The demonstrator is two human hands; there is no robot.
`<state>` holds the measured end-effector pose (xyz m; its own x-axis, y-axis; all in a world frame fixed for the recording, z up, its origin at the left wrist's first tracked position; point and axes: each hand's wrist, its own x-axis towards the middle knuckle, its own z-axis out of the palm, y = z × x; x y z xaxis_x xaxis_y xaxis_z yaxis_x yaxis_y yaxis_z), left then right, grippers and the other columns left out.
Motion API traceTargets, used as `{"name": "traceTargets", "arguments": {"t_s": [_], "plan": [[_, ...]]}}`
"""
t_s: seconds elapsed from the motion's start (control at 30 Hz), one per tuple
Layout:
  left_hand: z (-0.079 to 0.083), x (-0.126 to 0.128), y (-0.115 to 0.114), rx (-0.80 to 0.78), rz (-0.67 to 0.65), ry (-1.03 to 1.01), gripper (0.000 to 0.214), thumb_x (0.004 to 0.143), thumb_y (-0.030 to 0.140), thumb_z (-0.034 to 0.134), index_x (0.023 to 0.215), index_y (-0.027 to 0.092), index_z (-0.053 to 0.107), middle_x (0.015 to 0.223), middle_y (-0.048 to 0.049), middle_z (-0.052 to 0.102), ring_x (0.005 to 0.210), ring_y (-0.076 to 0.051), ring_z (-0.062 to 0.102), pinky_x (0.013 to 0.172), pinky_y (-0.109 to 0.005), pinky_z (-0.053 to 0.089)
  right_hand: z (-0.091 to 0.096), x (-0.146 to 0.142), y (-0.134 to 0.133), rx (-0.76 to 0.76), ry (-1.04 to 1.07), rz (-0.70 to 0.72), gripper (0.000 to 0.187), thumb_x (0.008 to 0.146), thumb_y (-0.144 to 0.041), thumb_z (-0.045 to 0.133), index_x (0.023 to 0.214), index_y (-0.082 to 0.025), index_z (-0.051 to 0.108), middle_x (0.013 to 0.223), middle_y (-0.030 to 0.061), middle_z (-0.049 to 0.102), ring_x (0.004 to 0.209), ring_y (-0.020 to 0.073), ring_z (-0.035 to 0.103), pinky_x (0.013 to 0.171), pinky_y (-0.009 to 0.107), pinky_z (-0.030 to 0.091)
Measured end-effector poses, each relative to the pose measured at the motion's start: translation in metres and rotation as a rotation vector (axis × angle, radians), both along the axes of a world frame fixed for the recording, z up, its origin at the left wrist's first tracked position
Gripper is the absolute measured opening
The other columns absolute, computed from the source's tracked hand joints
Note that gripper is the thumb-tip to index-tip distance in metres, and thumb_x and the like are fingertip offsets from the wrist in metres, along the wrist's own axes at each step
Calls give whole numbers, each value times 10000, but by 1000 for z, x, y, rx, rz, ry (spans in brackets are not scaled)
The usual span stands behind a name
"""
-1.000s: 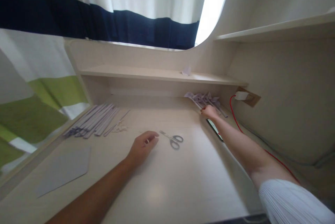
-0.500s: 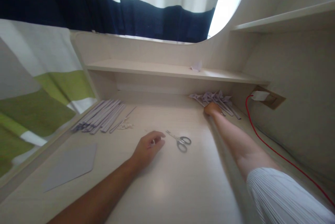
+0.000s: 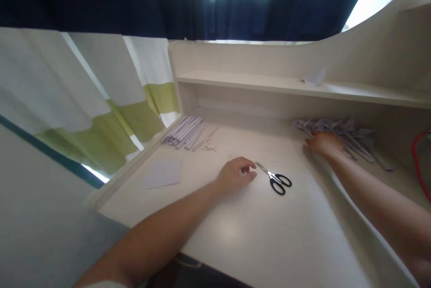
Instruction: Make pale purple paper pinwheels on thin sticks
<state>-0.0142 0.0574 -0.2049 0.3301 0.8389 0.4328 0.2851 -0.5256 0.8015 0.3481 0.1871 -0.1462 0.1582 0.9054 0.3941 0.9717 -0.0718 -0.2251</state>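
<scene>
My left hand (image 3: 237,174) rests on the desk, fingers curled, with a gap between thumb and forefinger and nothing in it. Just right of its fingertips lie black-handled scissors (image 3: 279,181), blades slightly apart. My right hand (image 3: 325,143) reaches to the back right, its fingers closed at the rolled stem of a paper flower (image 3: 305,130); the palm side is hidden. Beyond and beside that hand lies a pile of folded pale purple paper flowers (image 3: 360,134) on stems. A bundle of rolled paper sticks (image 3: 186,132) lies at the back left.
Small scraps (image 3: 208,146) lie beside the sticks. A flat pale paper sheet (image 3: 164,173) is near the left edge of the desk (image 3: 235,243). Above runs a shelf (image 3: 242,82) with a folded paper piece (image 3: 314,77). A red cable (image 3: 416,162) hangs at the right.
The view has turned left, so everything sits further right in it and the desk's front edge shows. Both hands stay in about the same places on the desk.
</scene>
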Motion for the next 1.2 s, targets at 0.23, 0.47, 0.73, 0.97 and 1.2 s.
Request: {"name": "traceTargets", "arguments": {"t_s": [0.23,0.47,0.73,0.97,1.2], "plan": [[-1,-6,13,60,100,82,137,876,256,728,980,201,797,855,-42,712,801,-195,624,839,-343,509,-21,-81,-102,-95,35,305,317,966,-387,698,1162,-164,810,1156,138,800,1043,291,737,934,386,532],[4,-21,23,116,271,186,122,870,200,692,942,196,791,864,-63,717,911,-234,636,950,-376,484,-37,-138,-180,-89,20,419,309,986,-352,624,1152,-159,801,1171,135,788,1142,310,680,1021,404,508],[48,-107,20,32,514,329,247,895,222,599,1050,168,784,1036,-119,764,978,-252,672,956,-382,480,-43,-141,-184,-40,6,418,329,956,-296,626,1191,-137,791,1213,176,760,1173,348,651,1025,446,503],[48,-211,-37,-201,305,508,469,566,401,882,1001,240,812,1130,-71,788,1058,-295,708,992,-384,524,-49,-118,-174,-12,51,460,333,965,-309,623,1192,-123,781,1180,165,777,1132,345,674,1042,450,504],[18,-240,-62,-233,321,473,317,756,440,723,984,226,777,1124,-77,794,1061,-278,730,1007,-394,547,-54,-123,-175,-13,70,511,336,942,-301,638,1181,-116,785,1149,173,776,1101,351,682,1018,469,520]]}}
